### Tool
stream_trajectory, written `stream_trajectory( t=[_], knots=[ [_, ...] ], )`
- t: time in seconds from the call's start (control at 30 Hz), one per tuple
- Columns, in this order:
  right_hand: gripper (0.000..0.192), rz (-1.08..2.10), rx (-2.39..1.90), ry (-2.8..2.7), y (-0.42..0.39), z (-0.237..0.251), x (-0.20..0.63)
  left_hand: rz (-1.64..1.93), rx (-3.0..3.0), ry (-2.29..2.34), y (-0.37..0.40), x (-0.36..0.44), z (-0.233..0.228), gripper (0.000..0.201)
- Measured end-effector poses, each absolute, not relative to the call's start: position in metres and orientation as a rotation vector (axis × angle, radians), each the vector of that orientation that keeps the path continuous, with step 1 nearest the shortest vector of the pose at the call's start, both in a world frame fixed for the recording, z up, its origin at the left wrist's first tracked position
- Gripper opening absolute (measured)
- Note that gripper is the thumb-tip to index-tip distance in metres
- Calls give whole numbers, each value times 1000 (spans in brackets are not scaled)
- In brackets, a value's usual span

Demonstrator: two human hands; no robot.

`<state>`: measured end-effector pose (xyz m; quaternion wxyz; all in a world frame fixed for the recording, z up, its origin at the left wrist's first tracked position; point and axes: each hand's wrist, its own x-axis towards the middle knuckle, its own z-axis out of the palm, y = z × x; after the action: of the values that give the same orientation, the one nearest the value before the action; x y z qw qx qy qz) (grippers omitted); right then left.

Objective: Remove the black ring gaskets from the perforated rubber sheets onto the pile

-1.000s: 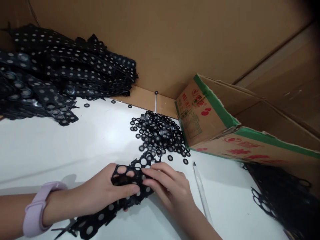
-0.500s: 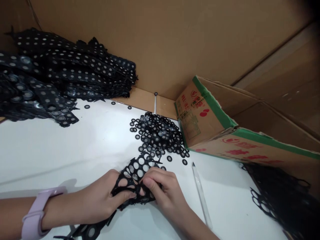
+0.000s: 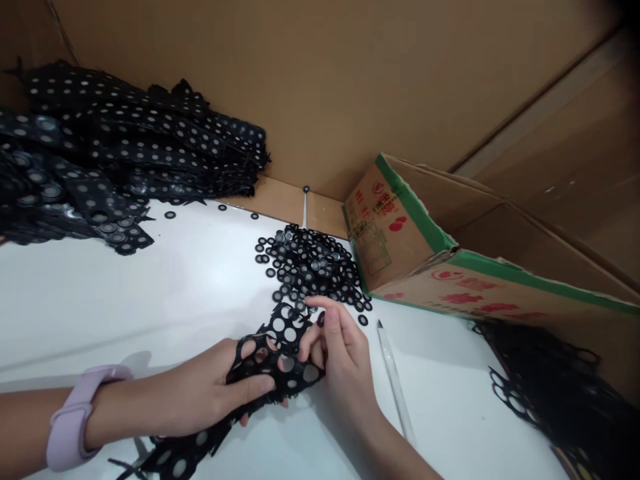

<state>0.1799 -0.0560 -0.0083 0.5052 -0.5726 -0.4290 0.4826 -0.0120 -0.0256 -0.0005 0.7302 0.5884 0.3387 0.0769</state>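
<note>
Brown cardboard walls (image 3: pixel 325 100) rose behind the white table (image 3: pixel 150 287). Over it, the left hand (image 3: pixel 215 390) pinched a black flexible strip with round holes (image 3: pixel 297 373), while beside it the right hand (image 3: pixel 345 360) held a small black ring (image 3: pixel 321 319) between thumb and fingers.

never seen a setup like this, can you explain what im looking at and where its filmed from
There is no machine here, just a person's two bare hands. All the pictures come from one camera worn on the head, looking forward and down.

The left hand grips a black strip full of round holes and discs. The right hand has a small dark piece, probably a ring, at its thumb and fingers.

On the white table lie a pile of small black rings, a pen-like tool and, at far left, stacked dotted black sheets. A cardboard box stands beyond the tool.
</note>
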Motion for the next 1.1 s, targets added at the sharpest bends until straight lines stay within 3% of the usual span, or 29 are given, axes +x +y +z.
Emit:
stream_trajectory(
  t=[0.13,0.27,0.37,0.53,0.63,0.87,0.97,1.1],
  knots=[
    [61,1189,-1305,-1119,-55,-7,184,215,1317,767,-18,-10,-2,26],
    [46,1021,-1253,-1404,-59,-2,190,199,1215,734,-12,-10,-5,25],
    [33,661,-1233,-1797,-63,3,192,243,1175,746,-12,-11,-8,32],
    [28,351,-1139,-1960,-65,2,189,310,1119,819,-17,-14,-12,38],
    [22,425,-1153,-1946,-64,2,186,349,1126,854,-21,-12,-11,31],
    [46,1087,-1389,-1367,-60,2,184,300,1192,846,-27,-7,-4,28],
    [50,1143,-1468,-926,-55,0,186,254,1245,848,-24,-8,-4,28],
    [57,1082,-1480,-957,-50,-3,193,206,1194,730,-18,-14,-3,21]
  ],
)
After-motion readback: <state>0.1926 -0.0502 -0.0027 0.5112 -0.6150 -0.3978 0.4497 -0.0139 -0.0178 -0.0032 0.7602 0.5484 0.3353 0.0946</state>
